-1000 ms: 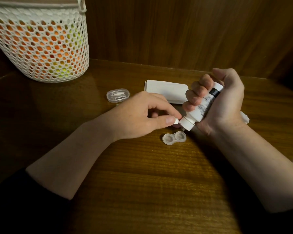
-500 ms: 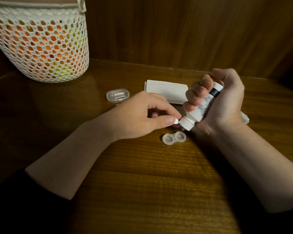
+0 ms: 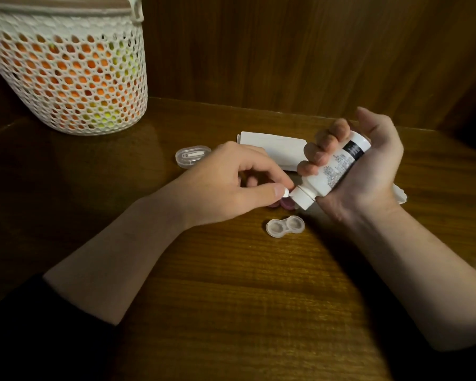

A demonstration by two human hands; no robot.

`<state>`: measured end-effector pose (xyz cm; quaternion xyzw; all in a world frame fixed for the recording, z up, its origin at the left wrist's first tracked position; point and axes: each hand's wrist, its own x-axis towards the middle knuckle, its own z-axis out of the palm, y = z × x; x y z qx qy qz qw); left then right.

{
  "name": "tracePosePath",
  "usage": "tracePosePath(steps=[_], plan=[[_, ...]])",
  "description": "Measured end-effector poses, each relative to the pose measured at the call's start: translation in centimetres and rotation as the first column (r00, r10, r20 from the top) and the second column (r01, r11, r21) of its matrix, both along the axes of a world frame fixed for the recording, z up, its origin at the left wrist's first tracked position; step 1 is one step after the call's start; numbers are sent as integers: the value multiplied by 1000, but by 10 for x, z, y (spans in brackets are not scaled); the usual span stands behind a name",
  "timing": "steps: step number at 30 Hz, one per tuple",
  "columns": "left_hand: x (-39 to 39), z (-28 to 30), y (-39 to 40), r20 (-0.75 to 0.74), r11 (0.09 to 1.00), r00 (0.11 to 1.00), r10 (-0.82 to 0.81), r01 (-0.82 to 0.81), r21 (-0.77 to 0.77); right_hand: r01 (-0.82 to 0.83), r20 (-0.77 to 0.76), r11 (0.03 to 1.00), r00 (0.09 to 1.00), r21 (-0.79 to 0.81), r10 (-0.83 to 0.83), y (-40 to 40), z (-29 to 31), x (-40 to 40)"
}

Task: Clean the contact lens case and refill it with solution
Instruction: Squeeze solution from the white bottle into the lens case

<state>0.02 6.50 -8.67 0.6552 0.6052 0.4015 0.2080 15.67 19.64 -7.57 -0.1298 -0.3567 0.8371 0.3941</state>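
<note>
A clear twin-well contact lens case [image 3: 285,226] lies open on the wooden table [image 3: 231,298], its lids off. Two purple lids [image 3: 370,205] lie just behind it, partly hidden under my hands. My right hand [image 3: 368,171] grips a white solution bottle [image 3: 333,171], tilted with its nozzle end down and to the left, above and behind the case. My left hand [image 3: 231,185] pinches the bottle's small white cap [image 3: 368,192] between thumb and forefinger, right at the nozzle.
A white mesh basket [image 3: 66,75] holding orange and yellow things stands at the back left. A small clear plastic box [image 3: 193,155] with a white tool inside lies behind my left hand. A folded white tissue [image 3: 272,148] lies behind the bottle. A wooden wall rises behind the table.
</note>
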Motion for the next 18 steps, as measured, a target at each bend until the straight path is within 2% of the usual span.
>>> tracePosePath(steps=[18], plan=[[1, 8, -7, -36, 998, 999, 6, -8, -57, -58, 21, 998, 998, 20, 57, -16, -9, -11]])
